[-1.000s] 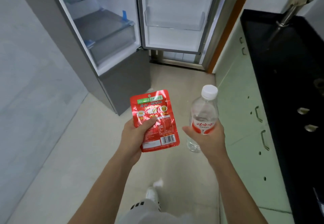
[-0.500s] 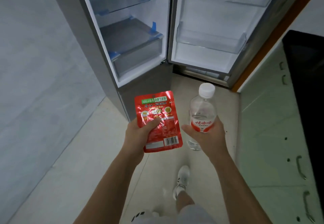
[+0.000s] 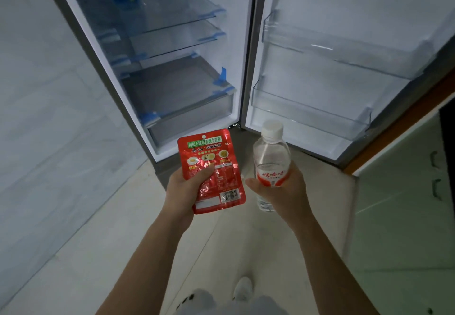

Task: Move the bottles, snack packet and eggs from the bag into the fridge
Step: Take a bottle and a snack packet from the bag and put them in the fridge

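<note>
Head view. The left hand [image 3: 183, 189] grips a red snack packet [image 3: 211, 170], thumb pressed across its printed face, the other fingers hidden behind it. The right hand [image 3: 278, 191] has its fingers wrapped around a clear water bottle [image 3: 270, 159] with a white cap, upright; the bottle's base shows below the hand, its middle is covered by the fingers. Both items are held above the floor [image 3: 81, 253], just before the open fridge [image 3: 172, 88]. Glass shelves and a lower drawer show inside; the upper interior is cut off at the frame's top edge. The fridge door [image 3: 332, 73] stands open to the right, its clear bins partly cropped. A white shoe [image 3: 242, 289] appears near the bottom edge.
</note>
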`<state>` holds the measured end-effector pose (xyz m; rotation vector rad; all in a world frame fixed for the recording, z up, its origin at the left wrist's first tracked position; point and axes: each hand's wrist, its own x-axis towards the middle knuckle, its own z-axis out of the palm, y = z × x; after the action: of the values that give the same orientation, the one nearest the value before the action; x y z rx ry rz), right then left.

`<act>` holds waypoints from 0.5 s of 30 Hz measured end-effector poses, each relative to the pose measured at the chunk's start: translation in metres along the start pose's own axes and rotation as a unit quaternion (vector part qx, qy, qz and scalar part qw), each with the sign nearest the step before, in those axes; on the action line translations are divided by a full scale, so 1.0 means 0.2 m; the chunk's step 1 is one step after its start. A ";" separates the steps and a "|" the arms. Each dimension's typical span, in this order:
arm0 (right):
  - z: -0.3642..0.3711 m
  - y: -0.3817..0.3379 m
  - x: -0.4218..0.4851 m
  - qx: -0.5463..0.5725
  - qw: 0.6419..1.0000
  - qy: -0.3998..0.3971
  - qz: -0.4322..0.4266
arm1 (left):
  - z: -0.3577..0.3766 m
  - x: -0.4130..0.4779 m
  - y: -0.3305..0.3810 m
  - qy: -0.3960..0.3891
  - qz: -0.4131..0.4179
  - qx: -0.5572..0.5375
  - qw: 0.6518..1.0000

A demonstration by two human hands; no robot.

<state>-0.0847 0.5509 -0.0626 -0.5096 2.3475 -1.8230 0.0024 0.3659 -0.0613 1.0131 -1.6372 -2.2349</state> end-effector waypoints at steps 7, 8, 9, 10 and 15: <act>0.00 0.09 0.44 -0.013 1.000 -0.015 -0.003 | 0.11 0.24 0.09 0.042 0.002 -0.007 0.999; 0.01 0.10 0.49 -0.010 1.000 -0.023 0.000 | 0.11 0.27 0.10 0.049 0.002 -0.009 0.999; 0.04 0.11 0.53 -0.004 1.000 -0.030 0.001 | 0.11 0.31 0.12 0.057 0.001 -0.012 0.998; 0.06 0.11 0.57 -0.002 0.999 -0.035 0.001 | 0.10 0.35 0.13 0.065 0.001 -0.013 0.998; 0.20 0.11 0.80 -0.009 0.998 -0.064 -0.011 | 0.06 0.56 0.23 0.083 0.007 -0.015 0.996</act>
<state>-0.2268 0.4649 -0.0767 -0.6365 2.2854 -1.7253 -0.0999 0.2997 -0.0643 1.1424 -1.5319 -2.0958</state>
